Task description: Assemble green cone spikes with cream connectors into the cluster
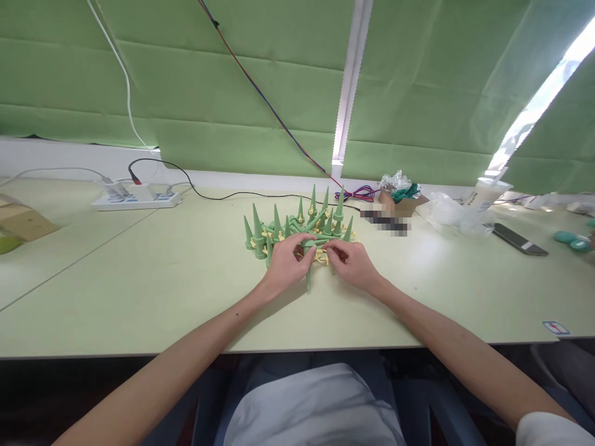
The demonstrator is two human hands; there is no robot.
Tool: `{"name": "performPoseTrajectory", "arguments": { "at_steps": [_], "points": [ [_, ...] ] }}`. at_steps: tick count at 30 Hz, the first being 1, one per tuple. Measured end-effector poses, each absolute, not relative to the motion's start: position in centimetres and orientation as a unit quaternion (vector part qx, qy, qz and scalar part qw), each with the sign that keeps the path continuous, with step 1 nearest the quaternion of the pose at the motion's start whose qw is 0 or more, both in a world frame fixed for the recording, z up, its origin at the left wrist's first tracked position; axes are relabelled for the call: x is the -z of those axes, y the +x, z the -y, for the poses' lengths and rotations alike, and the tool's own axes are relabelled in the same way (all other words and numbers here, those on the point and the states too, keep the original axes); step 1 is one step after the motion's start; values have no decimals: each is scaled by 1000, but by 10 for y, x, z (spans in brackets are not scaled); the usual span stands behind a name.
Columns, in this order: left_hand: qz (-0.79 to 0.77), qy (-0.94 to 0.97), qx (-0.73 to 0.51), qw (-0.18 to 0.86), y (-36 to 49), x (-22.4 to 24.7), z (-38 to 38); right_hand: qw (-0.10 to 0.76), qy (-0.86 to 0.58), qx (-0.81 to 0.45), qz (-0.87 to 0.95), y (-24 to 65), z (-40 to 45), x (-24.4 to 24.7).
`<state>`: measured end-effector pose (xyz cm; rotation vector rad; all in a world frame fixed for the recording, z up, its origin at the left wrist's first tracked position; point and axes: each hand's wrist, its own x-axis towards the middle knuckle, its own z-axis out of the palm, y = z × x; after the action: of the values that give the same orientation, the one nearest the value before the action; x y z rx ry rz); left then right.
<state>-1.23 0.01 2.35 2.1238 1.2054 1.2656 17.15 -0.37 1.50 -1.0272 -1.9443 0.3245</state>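
A cluster of green plastic cones (257, 230) with small yellow pieces among them stands on the table in front of me. My left hand (289, 263) is closed, thumb and fingers gripping a green cone-shaped piece (308, 280) whose narrow tip points down toward me. Just right of it, my right hand (352, 262) pinches thumb against fingertips at that same piece's side; what lies between those fingers is too small to make out. Small yellow pieces (320, 256) show between the two hands. Part of the cluster is hidden behind my fingers.
A white power strip (139, 199) with plugs lies at the back left. Behind the cones runs a black cable (223, 197). Toward the right are a small cardboard box (403, 206), a clear plastic bag (449, 214), a white cup (486, 193) and a dark phone-like slab (518, 240).
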Motion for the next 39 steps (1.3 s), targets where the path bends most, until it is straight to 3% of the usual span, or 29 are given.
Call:
{"name": "performPoseTrajectory", "arguments": {
  "at_steps": [16, 25, 39],
  "points": [
    [-414, 772, -450, 172, -12, -25, 3, 439, -387, -154, 796, 173, 6, -15],
    [-385, 785, -451, 179, -11, -24, 4, 390, -375, -212, 814, 172, 8, -20],
    [-378, 815, -410, 159, -11, -26, 6, 419, -383, -281, 774, 172, 8, -17]
  ]
}}
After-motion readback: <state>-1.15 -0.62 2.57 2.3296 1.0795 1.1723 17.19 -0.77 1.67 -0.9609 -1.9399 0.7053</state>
